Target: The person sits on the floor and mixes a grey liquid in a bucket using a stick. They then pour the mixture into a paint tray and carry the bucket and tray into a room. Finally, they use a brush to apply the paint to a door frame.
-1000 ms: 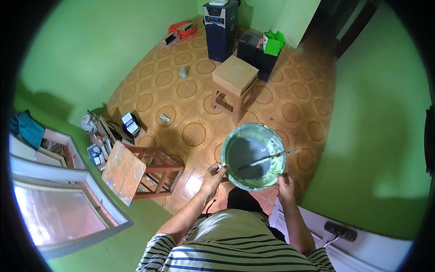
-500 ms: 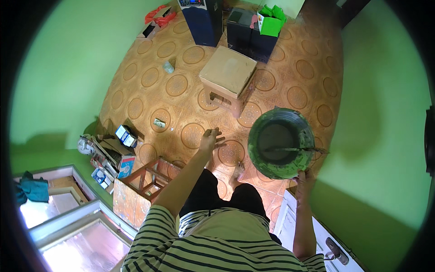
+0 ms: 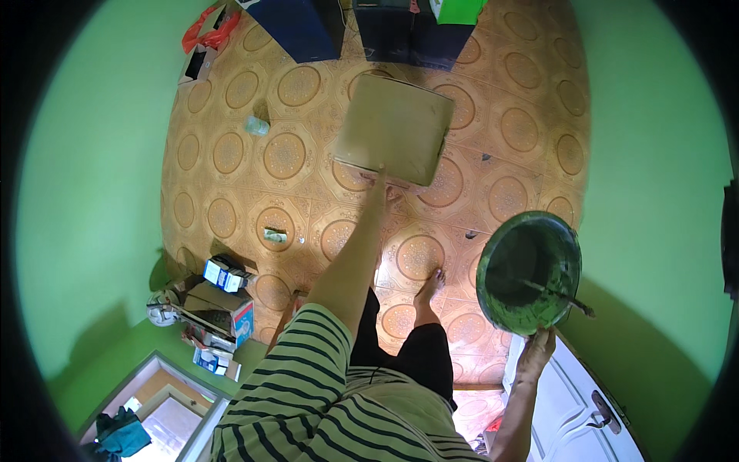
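A beige stool with a flat, cardboard-like top (image 3: 396, 127) stands on the floor ahead of me. My left hand (image 3: 385, 185) is at its near edge, one finger on the top and the others curled beside the edge. My right hand (image 3: 536, 354) grips the near rim of a green bucket (image 3: 493, 296), smeared on the inside, held off the floor at my right. Its dark grey contents cannot be made out clearly. A thin stick (image 3: 558, 294) leans in the bucket, its end poking past the rim. The stool's legs are mostly hidden.
Dark cabinets (image 3: 296, 31) stand at the back. Boxes (image 3: 219, 304) lie by the left wall, with a small packet (image 3: 275, 236) and a clear plastic cup (image 3: 256, 126) on the tiles. A white door (image 3: 570, 393) is at the lower right, beside the green wall (image 3: 647, 154).
My left hand has reached forward from above the floor to the stool's near edge. The bucket has shifted right and nearer to me, still in my right hand. My view has moved.
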Demonstrator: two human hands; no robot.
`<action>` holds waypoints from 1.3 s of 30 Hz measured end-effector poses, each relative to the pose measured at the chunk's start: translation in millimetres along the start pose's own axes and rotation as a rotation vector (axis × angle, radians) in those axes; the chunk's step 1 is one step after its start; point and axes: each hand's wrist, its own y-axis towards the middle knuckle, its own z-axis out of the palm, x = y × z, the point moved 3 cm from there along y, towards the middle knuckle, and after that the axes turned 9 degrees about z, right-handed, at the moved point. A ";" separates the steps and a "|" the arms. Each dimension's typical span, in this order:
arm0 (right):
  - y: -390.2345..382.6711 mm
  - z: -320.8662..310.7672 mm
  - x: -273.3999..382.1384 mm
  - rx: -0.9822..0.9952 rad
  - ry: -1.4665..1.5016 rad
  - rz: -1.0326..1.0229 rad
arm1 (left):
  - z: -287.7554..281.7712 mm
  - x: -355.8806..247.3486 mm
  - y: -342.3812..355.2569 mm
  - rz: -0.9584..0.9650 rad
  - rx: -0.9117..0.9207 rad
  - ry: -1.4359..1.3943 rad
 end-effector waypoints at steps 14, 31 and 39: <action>-15.1 48.8 1.5 0.024 0.035 -0.050 | 28.3 -6.7 27.0 0.128 -0.067 -0.151; -12.2 51.4 2.2 -0.033 0.094 -0.094 | -108.6 -145.0 -23.5 0.250 -0.050 -0.003; 0.3 69.7 -11.6 -0.202 0.120 -0.026 | -174.3 -232.7 59.7 0.387 -0.048 -0.025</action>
